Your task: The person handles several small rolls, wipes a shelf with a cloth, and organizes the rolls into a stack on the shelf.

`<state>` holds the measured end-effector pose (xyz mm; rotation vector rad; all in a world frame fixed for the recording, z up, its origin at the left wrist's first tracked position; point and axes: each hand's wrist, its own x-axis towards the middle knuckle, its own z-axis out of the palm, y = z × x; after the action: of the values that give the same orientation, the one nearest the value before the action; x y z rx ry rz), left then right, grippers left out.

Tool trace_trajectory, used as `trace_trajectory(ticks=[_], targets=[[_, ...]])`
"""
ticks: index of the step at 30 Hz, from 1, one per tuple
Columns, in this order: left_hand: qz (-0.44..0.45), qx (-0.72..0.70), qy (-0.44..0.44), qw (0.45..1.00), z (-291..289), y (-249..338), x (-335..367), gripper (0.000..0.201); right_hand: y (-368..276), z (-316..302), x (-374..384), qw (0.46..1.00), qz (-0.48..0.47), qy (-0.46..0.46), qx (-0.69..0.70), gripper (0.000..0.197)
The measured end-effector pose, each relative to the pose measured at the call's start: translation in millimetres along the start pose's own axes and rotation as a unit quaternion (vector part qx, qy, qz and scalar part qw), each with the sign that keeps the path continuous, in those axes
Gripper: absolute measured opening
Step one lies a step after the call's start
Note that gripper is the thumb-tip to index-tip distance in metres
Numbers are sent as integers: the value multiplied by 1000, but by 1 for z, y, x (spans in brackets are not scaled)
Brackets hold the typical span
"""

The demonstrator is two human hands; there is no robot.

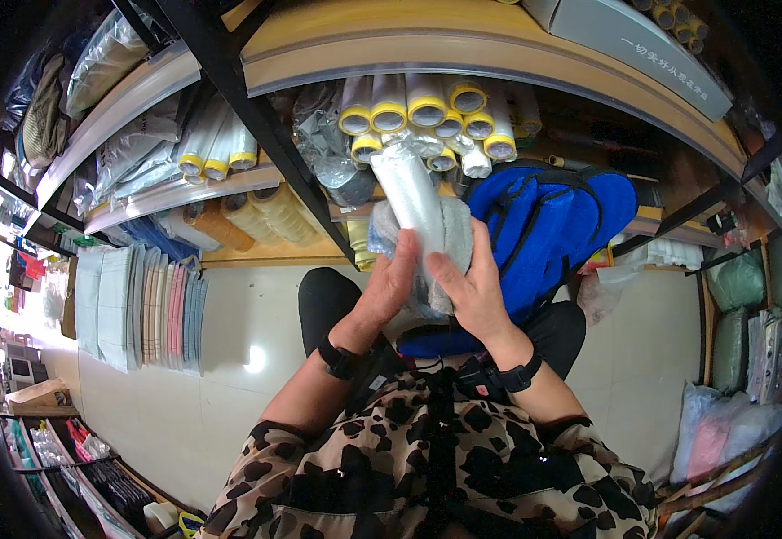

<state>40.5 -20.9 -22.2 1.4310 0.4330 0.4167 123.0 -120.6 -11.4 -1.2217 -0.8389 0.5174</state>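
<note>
In front of my knees, both hands are raised around a roll of clear plastic film (407, 190) and a fluffy grey cloth (455, 232). The roll tilts up and left, lying against the cloth. My left hand (385, 286) is closed at the left side, its thumb along the roll's lower end. From the right, my right hand (479, 295) grips the cloth, thumb in front and the other fingers partly hidden behind. Just right of the hands, a bright blue bag with black trim (548, 225) leans over my right leg; part of it passes below the hands.
Ahead, a shelf (463, 56) overhangs stacked film rolls with yellow ends (427, 106). A black shelf post (256, 117) stands left of them. Folded, packaged textiles (139, 310) stand on the tiled floor at left. Plastic-wrapped goods (719, 436) lie at lower right.
</note>
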Motion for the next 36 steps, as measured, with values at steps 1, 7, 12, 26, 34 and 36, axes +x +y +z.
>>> trace_trajectory(ticks=[1,7,12,26,34,36], targets=[[-41,-11,19,999,4,11,0,63,-1,-1,1,999,20,14,37,48],[-68,-84,32,994,10,30,-6,45,6,-13,0,979,-65,118,-153,30],[-19,-237,78,968,16,25,-1,46,-1,-5,-5,975,-112,90,-168,24],[-87,-439,5,895,22,29,-2,65,2,0,-19,925,-283,32,-253,61],[-88,-472,30,877,21,27,-3,70,-8,-2,-12,987,-142,72,-4,47],[-87,-472,32,877,19,26,-5,70,-12,-8,-9,989,-32,19,140,51]])
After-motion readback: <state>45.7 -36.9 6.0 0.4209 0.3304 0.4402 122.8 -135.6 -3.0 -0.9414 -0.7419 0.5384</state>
